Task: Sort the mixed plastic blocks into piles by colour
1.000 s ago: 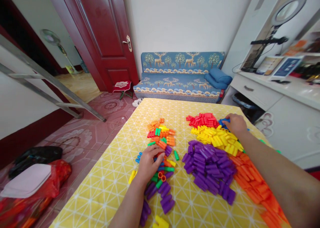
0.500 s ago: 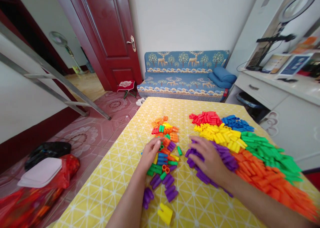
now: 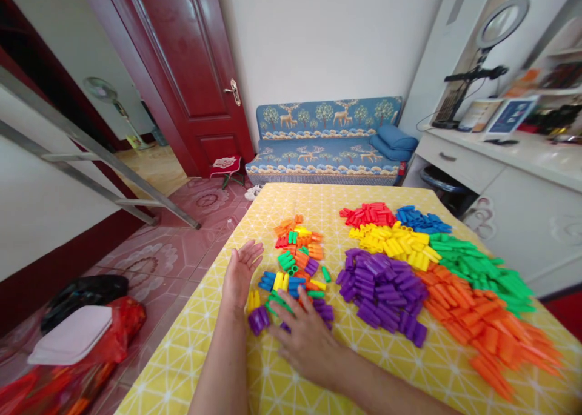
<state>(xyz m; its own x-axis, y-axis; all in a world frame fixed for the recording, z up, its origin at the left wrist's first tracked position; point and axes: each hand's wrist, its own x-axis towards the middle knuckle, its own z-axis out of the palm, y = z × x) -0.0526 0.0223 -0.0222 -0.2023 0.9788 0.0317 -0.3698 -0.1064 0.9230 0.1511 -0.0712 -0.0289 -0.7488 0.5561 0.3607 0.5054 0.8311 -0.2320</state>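
My left hand (image 3: 240,274) is raised at the left side of a pile of mixed-colour plastic toy blocks (image 3: 300,258). Its fingers are stretched out and it holds nothing. Over the near part of that pile lies my right hand (image 3: 305,336), fingers spread, partly hiding green and purple blocks. Whether its fingertips press on them I cannot tell. Between the hands sit a few purple blocks (image 3: 259,320) and yellow blocks (image 3: 253,300). To the right of my right hand is a large heap of purple blocks (image 3: 382,288).
Sorted heaps of red (image 3: 368,214), yellow (image 3: 395,242), blue (image 3: 422,219), green (image 3: 482,272) and orange blocks (image 3: 486,321) cover the table's right side. A yellow patterned cloth (image 3: 182,366) covers the table. Beyond stands a blue sofa (image 3: 318,151); a ladder (image 3: 104,166) leans at left.
My right hand has moved left from the purple heap to the mixed pile. My left hand has drawn back leftward off the pile. The loose near purple and yellow blocks now lie closer to the pile.
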